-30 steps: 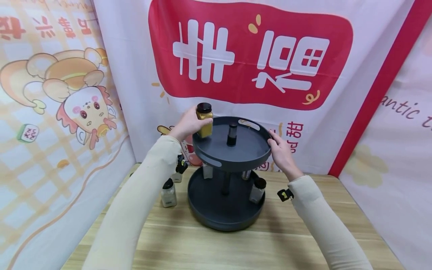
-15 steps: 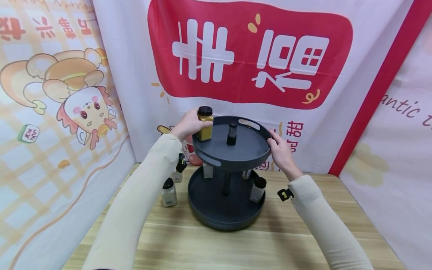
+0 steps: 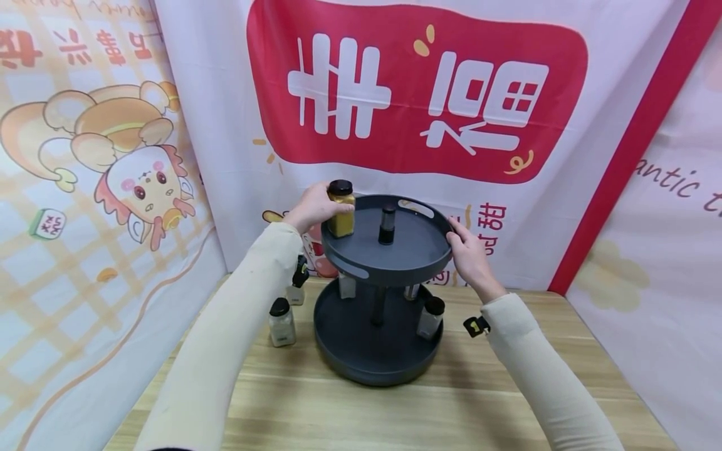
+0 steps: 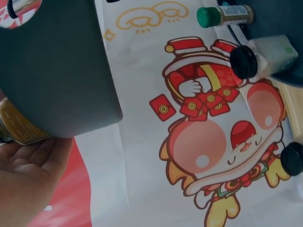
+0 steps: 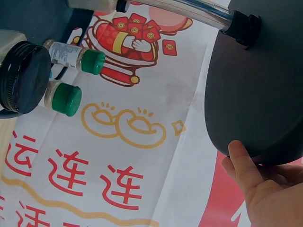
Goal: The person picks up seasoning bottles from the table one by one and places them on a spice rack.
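My left hand (image 3: 311,208) grips a square jar of yellow-brown spice (image 3: 341,220) with a black lid. The jar is upright at the left side of the upper tray (image 3: 414,254) of a dark grey two-tier turntable; I cannot tell if its base touches the tray. My right hand (image 3: 469,255) holds that tray's right rim, and in the right wrist view its fingers (image 5: 244,165) lie against the edge. On the lower tray (image 3: 372,360), a black-lidded jar (image 3: 430,321) stands at the right and a pale jar (image 3: 346,287) at the back left.
Two pale jars, a nearer one (image 3: 282,327) and a farther one (image 3: 295,295), stand on the wooden table (image 3: 395,419) left of the turntable. Green-capped bottles (image 5: 92,61) show on the lower tier in the right wrist view. A printed cloth (image 3: 225,125) hangs behind.
My left hand has lowered the spice jar slightly toward the upper tray's floor, mostly in the first half second. The right hand stays on the rim, and the turntable has not visibly moved.
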Demonstrator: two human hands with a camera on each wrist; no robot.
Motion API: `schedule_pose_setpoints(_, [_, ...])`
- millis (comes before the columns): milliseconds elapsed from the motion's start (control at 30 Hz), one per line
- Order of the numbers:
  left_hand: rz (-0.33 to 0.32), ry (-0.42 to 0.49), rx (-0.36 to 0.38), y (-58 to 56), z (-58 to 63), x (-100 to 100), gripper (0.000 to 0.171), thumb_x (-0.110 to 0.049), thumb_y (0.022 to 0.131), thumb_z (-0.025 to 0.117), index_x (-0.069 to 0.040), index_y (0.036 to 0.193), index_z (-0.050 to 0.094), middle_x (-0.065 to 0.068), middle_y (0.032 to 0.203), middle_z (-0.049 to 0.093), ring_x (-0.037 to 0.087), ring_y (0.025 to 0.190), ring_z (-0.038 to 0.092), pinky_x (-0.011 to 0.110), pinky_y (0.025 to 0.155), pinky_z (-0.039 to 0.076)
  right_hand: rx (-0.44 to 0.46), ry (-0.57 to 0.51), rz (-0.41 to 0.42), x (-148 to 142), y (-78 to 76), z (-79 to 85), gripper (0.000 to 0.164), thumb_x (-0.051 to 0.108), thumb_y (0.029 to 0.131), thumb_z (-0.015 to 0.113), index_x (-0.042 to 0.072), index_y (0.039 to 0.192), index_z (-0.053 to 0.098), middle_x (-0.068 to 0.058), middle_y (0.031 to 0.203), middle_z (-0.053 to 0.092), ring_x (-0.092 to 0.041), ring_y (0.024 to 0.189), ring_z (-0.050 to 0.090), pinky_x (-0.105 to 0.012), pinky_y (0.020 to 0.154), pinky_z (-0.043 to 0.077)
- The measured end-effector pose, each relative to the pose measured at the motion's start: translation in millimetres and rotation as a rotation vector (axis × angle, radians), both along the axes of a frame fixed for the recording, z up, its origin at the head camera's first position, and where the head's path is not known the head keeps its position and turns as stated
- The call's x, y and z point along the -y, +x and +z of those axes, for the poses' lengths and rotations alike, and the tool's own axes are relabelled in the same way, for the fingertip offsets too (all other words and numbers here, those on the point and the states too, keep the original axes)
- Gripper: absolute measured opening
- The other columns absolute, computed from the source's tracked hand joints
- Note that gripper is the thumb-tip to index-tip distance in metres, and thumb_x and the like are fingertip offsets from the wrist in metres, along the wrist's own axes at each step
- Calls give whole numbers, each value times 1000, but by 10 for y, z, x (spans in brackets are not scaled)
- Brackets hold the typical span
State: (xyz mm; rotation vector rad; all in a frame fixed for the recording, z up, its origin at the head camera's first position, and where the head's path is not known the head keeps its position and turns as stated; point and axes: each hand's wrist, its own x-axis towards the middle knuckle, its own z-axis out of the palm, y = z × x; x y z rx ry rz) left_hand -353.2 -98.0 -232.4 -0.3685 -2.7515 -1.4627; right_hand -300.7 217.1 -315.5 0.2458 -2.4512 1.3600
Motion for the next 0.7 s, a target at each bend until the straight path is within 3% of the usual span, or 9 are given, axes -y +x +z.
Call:
schedule_pose_setpoints(267, [-10,-43,30,9,55,11,55,-27,85,71,-6,129,45,12,120,51,29,107,50,45,90,47,-8,5,-16,6,10,-9,48,27,101,36,16,147,34,-14,76,56,-24,65,53,-36,69,41])
schedule_pose_setpoints(533, [-48,15,98,53,98,0,54,-21,87,68,-6,132,43,14,123,49,30,111,48,47,94,44,-9,-15,-7,8,17,-12,48,27,101,36,16,148,33,-16,78,56,-28,68,54,-36,74,41])
schedule_pose_setpoints(700, [-40,58,122,69,107,-2,55,-20,88,68,-6,134,41,14,125,48,30,113,47,48,95,42,-14,-23,-6,6,6,-14,48,27,101,37,16,147,34,-16,85,57,-23,66,53,-35,70,41])
